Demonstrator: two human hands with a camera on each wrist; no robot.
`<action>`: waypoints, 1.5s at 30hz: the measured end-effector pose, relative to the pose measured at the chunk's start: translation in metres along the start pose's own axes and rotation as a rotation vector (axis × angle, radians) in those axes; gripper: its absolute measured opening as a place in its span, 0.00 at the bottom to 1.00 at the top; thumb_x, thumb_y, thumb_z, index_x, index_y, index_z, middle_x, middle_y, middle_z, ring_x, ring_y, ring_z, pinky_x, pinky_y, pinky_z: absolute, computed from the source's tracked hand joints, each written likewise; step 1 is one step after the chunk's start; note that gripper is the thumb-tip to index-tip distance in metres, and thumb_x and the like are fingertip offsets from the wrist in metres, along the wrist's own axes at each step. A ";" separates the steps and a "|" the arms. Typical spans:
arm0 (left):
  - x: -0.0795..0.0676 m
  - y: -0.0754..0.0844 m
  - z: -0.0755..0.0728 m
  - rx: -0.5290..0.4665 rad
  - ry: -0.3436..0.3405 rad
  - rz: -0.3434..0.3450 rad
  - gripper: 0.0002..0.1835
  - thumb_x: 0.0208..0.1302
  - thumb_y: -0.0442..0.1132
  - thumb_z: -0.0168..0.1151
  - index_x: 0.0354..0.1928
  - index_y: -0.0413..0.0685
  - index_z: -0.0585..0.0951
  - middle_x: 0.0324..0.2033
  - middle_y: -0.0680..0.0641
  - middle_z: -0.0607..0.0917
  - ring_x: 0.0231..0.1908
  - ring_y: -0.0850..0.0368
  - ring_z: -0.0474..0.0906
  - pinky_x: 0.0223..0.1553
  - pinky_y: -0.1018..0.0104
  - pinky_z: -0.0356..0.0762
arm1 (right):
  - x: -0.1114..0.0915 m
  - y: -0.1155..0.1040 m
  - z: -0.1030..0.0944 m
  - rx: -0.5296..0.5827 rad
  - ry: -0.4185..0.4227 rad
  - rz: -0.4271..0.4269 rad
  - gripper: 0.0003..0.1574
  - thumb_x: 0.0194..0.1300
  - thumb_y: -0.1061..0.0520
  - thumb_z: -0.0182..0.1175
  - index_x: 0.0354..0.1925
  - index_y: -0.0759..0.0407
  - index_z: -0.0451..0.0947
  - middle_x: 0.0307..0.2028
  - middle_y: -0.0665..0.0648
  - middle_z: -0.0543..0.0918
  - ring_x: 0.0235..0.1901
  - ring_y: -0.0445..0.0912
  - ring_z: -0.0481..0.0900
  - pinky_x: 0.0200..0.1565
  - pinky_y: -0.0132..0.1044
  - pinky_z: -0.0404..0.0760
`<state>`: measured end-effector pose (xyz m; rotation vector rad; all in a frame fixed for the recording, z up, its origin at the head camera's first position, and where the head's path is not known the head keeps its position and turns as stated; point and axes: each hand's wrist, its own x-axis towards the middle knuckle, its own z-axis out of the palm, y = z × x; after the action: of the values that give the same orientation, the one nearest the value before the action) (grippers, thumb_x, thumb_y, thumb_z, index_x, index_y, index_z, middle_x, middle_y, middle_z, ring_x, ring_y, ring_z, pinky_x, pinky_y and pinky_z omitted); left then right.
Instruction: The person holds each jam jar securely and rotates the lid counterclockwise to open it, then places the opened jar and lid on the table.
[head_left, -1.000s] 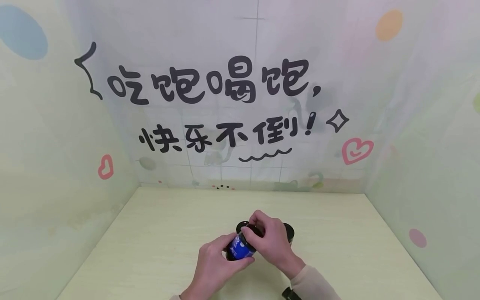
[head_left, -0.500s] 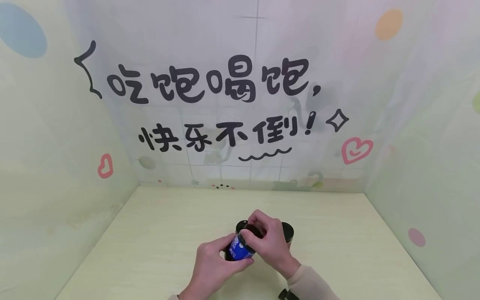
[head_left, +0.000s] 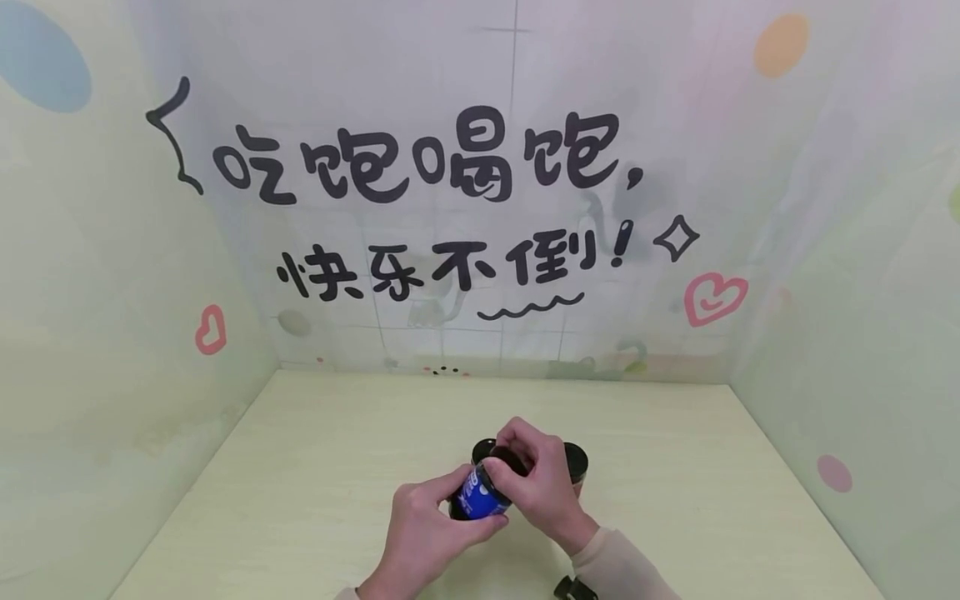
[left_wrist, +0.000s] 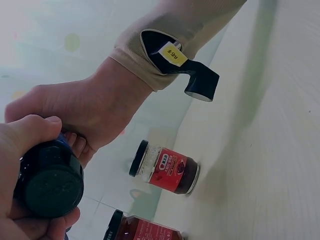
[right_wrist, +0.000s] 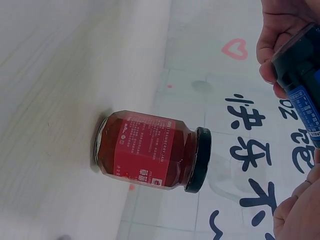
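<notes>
Black lettering [head_left: 459, 248] sprawls across the back wall [head_left: 420, 58]!
Below, a strawberry jam jar [right_wrist: 150, 150] and another red-labelled jar [left_wrist: 172, 170], both dark-lidded, stand upright on the pale table [head_left: 337, 450].

On the whitish back wall [head_left: 420, 58], large black lettering [head_left: 462, 250] is printed. Below the lettering, a pale worktop [head_left: 337, 442] is placed. To the lettering's upper left, a blue spot [head_left: 41, 58] is shown on the left wall [head_left: 97, 250]; to its upper right, an orange spot [head_left: 782, 45] is seen; to its lower right, a pink heart [head_left: 715, 298] is drawn.
</notes>
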<state>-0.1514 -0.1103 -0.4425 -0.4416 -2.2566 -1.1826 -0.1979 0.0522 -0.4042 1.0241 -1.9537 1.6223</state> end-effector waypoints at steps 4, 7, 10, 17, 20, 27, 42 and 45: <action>0.000 0.000 0.000 -0.015 0.016 0.011 0.34 0.33 0.60 0.74 0.46 0.52 0.82 0.35 0.56 0.84 0.29 0.69 0.79 0.22 0.77 0.72 | 0.001 0.001 0.001 -0.004 0.010 -0.033 0.08 0.51 0.63 0.61 0.27 0.57 0.69 0.14 0.48 0.68 0.12 0.38 0.60 0.10 0.27 0.59; 0.000 0.000 0.000 -0.023 0.030 0.015 0.34 0.32 0.60 0.74 0.46 0.52 0.83 0.35 0.56 0.84 0.30 0.69 0.79 0.22 0.76 0.72 | 0.001 0.003 0.001 -0.003 0.014 -0.050 0.08 0.51 0.62 0.61 0.27 0.58 0.69 0.14 0.47 0.68 0.12 0.38 0.60 0.09 0.26 0.59; 0.001 0.000 -0.001 -0.025 0.037 0.033 0.35 0.32 0.59 0.75 0.45 0.49 0.83 0.35 0.55 0.85 0.30 0.69 0.79 0.22 0.78 0.72 | 0.000 0.004 0.001 0.000 0.016 -0.059 0.08 0.51 0.62 0.61 0.27 0.58 0.70 0.14 0.47 0.68 0.11 0.38 0.61 0.09 0.26 0.59; 0.005 -0.001 -0.001 -0.030 0.058 0.117 0.34 0.32 0.57 0.76 0.45 0.47 0.83 0.35 0.54 0.84 0.29 0.71 0.79 0.19 0.81 0.69 | 0.002 0.006 0.000 0.005 0.014 -0.076 0.07 0.52 0.63 0.61 0.28 0.58 0.70 0.15 0.47 0.69 0.11 0.39 0.62 0.10 0.26 0.60; 0.007 0.000 -0.001 -0.033 0.057 0.125 0.34 0.32 0.57 0.76 0.46 0.48 0.82 0.35 0.55 0.84 0.29 0.71 0.78 0.18 0.82 0.68 | 0.004 0.006 -0.001 0.000 0.012 -0.088 0.07 0.52 0.62 0.60 0.28 0.58 0.70 0.15 0.47 0.69 0.11 0.40 0.62 0.10 0.26 0.60; 0.008 -0.001 0.000 -0.038 0.040 0.103 0.34 0.33 0.58 0.75 0.47 0.51 0.82 0.35 0.57 0.84 0.29 0.72 0.78 0.18 0.81 0.68 | 0.003 0.008 -0.002 -0.014 0.005 -0.093 0.07 0.52 0.62 0.60 0.29 0.59 0.70 0.15 0.47 0.69 0.12 0.39 0.62 0.11 0.26 0.62; 0.006 0.000 0.002 -0.035 -0.003 0.070 0.33 0.34 0.58 0.74 0.46 0.53 0.82 0.35 0.58 0.84 0.28 0.73 0.78 0.18 0.81 0.68 | -0.002 0.015 -0.002 -0.025 0.034 -0.134 0.06 0.51 0.61 0.59 0.29 0.59 0.70 0.16 0.47 0.68 0.12 0.37 0.61 0.10 0.26 0.60; 0.005 -0.001 0.001 -0.027 -0.012 0.079 0.33 0.34 0.58 0.74 0.46 0.51 0.82 0.35 0.56 0.84 0.29 0.72 0.78 0.19 0.81 0.69 | -0.005 0.025 -0.002 -0.035 0.045 -0.149 0.07 0.51 0.60 0.59 0.29 0.58 0.70 0.16 0.46 0.68 0.13 0.36 0.61 0.10 0.25 0.59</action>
<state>-0.1568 -0.1095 -0.4405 -0.5442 -2.2147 -1.1746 -0.2137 0.0566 -0.4239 1.0831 -1.8241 1.5118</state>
